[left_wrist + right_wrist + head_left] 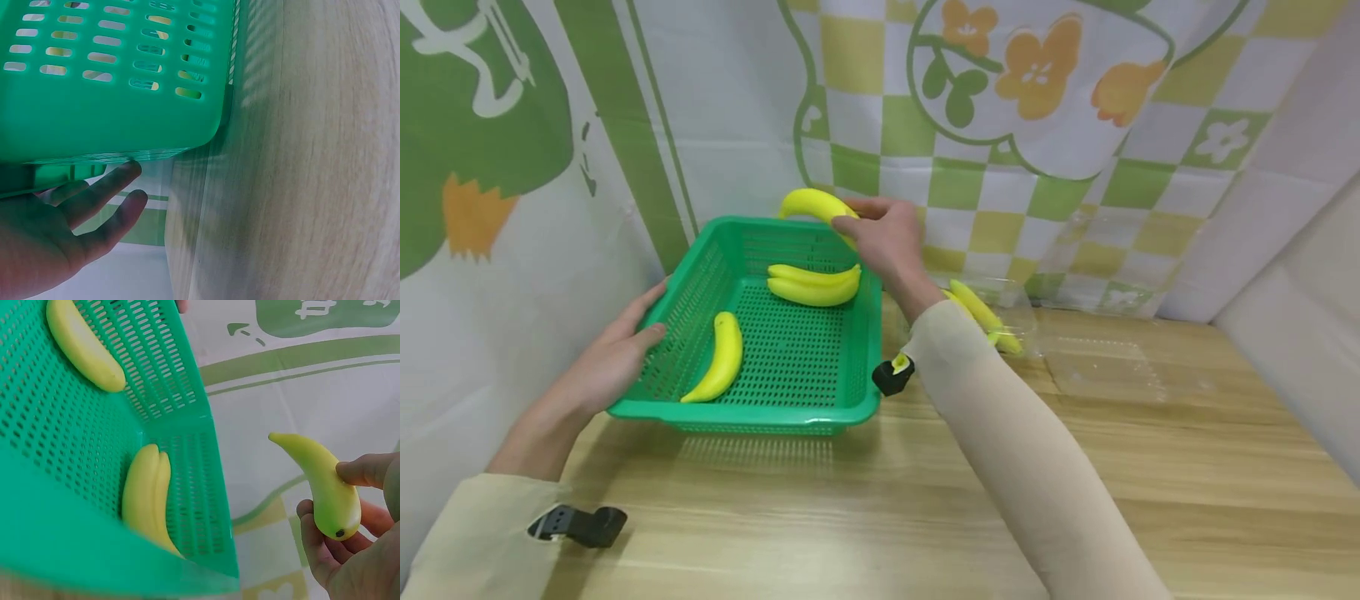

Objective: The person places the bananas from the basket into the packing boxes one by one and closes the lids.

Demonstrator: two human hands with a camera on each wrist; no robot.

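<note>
A green plastic basket (752, 412) with slotted walls stands on the wooden table. My left hand (613, 354) holds its left rim, thumb on top; in the left wrist view the fingers (103, 228) reach along the outside. Above the basket's far right corner, my right hand (887, 237) pinches a yellow banana (812, 202) between thumb and fingers. In the right wrist view this banana (328, 481) looks greenish at its blunt, dark-tipped end. Inside the basket, one banana (718, 362) lies at the left and two bananas (814, 287) lie side by side near the far right corner.
Right of the basket, partly behind my right forearm, more bananas (985, 317) lie in a clear plastic container (1018, 308). Its flat transparent lid (1105, 371) spreads over the table beside it. A patterned curtain (895, 142) hangs close behind the basket.
</note>
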